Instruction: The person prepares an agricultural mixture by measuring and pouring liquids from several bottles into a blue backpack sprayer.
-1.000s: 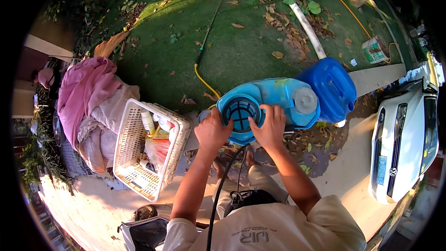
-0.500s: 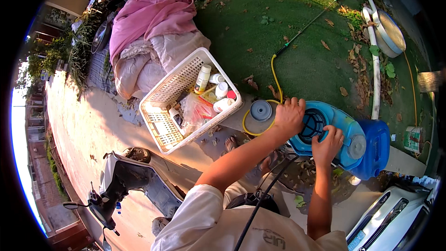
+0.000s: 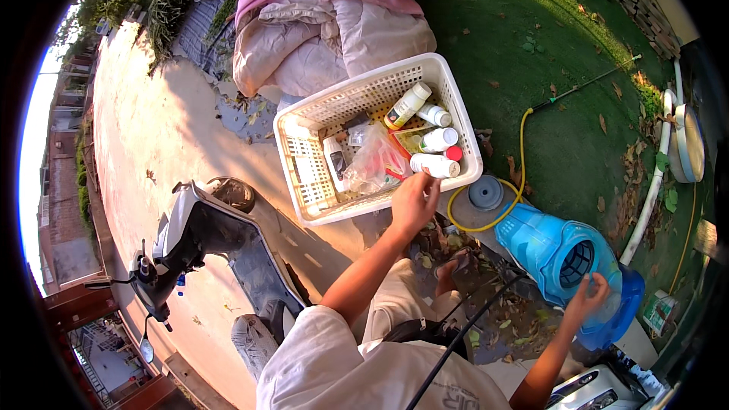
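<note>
My left hand (image 3: 414,202) reaches over the near rim of a white plastic basket (image 3: 315,216), its fingers loosely bent, holding nothing that I can see. Just beyond the fingertips lies a white bottle (image 3: 435,165). Other bottles, one white with a yellow label (image 3: 408,106), and a clear plastic bag (image 3: 372,161) lie inside the basket. To the right, my right hand (image 3: 586,300) hovers with fingers apart by the mouth of a light-blue sprayer tank (image 3: 531,235). A black strainer (image 3: 577,262) sits in that round opening. The grey round lid (image 3: 485,193) rests beside the tank.
A yellow hose (image 3: 522,148) runs from near the tank to a spray wand (image 3: 585,87) on the green ground. A dark-blue container (image 3: 619,319) stands behind the tank. At left is a scooter (image 3: 220,235); pink and beige bedding (image 3: 349,23) lies beyond the basket.
My left hand has left the tank opening and moved left to the basket. My right hand stays near the tank, now lifted off its rim. The view has swung left.
</note>
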